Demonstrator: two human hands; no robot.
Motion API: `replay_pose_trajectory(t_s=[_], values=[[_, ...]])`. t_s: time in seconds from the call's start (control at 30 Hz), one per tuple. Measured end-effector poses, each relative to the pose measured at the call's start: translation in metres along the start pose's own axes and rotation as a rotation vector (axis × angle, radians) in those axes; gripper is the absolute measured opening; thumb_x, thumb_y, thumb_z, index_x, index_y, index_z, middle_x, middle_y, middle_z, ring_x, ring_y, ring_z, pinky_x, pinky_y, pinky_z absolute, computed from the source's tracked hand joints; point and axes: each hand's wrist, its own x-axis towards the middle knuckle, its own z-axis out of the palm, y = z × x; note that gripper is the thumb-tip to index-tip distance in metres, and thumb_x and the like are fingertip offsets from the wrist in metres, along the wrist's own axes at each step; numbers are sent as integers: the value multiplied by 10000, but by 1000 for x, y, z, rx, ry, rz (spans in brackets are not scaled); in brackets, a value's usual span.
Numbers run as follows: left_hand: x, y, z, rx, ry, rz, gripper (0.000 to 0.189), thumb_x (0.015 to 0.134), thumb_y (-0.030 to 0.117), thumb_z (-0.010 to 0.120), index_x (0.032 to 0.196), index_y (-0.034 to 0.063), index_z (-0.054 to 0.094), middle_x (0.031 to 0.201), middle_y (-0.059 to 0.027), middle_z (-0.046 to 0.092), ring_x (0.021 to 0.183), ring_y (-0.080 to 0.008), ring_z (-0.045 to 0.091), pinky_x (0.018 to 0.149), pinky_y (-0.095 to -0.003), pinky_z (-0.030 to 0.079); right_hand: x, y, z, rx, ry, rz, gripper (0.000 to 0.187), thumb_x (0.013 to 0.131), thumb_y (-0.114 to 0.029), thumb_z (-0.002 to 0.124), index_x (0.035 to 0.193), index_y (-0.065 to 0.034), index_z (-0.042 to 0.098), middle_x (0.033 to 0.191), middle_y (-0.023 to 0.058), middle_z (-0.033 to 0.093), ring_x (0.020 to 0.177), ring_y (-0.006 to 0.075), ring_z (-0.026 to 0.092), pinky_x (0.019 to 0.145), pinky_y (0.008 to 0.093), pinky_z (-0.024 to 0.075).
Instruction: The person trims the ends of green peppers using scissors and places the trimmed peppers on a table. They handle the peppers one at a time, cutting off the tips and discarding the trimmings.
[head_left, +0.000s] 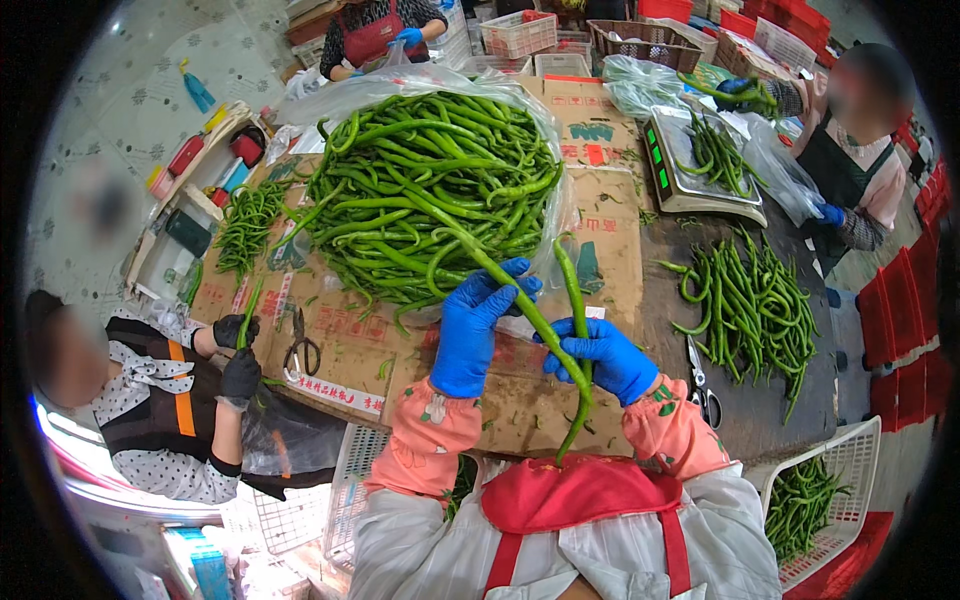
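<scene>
My left hand (471, 330), in a blue glove, grips a long green chili pepper (553, 341) that slants down past my right hand toward my red apron. Between the fingers of my right hand (606, 358), also blue-gloved, is a second green chili pepper (571, 279), held nearly upright. The long pepper crosses in front of its lower end. Just beyond both hands rises a large heap of green chili peppers (427, 187) in an open clear plastic bag (564, 169). A sorted pile of peppers (750, 307) lies to the right, beside scissors (700, 386).
Cardboard (442, 375) covers much of the table. A scale (667, 172) bearing peppers stands at the back right. Black-handled scissors (302, 349) and a smaller pepper pile (251, 225) lie left. A white crate (847, 495) holds peppers at lower right. Co-workers stand left, right and opposite.
</scene>
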Motion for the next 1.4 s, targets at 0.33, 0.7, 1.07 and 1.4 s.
replay_pose_trajectory(t_s=[0.33, 0.7, 1.07, 1.4], values=[[20, 2, 2, 42, 103, 82, 284, 893, 101, 562, 1152, -14, 577, 1063, -97, 641, 941, -199, 630, 743, -270, 493, -8, -9, -23, -59, 42, -33, 385, 864, -111, 575, 1206, 52, 505, 965, 183, 651, 787, 190, 653, 696, 273, 531], [38, -14, 4, 218, 191, 49, 222, 865, 159, 623, 1031, 12, 626, 890, -43, 650, 803, -132, 629, 626, -215, 436, -25, -18, -38, 51, -151, -31, 510, 861, -136, 573, 1324, 15, 421, 1102, 203, 614, 792, 184, 658, 669, 261, 533], [44, -35, 34, 385, 135, -44, 174, 817, 145, 690, 876, 19, 585, 784, -19, 591, 653, -88, 545, 579, -217, 444, -20, -17, -40, 58, -114, 9, 528, 855, -173, 602, 1300, 46, 419, 987, 179, 629, 692, 164, 617, 602, 239, 498], [25, -34, 57, -6, -277, -203, 412, 887, 175, 580, 1228, -41, 495, 1088, -157, 604, 1028, -250, 590, 881, -340, 480, -18, -12, -45, -396, -12, -81, 444, 874, -204, 612, 1266, -30, 499, 887, 56, 631, 705, 83, 567, 599, 203, 445]])
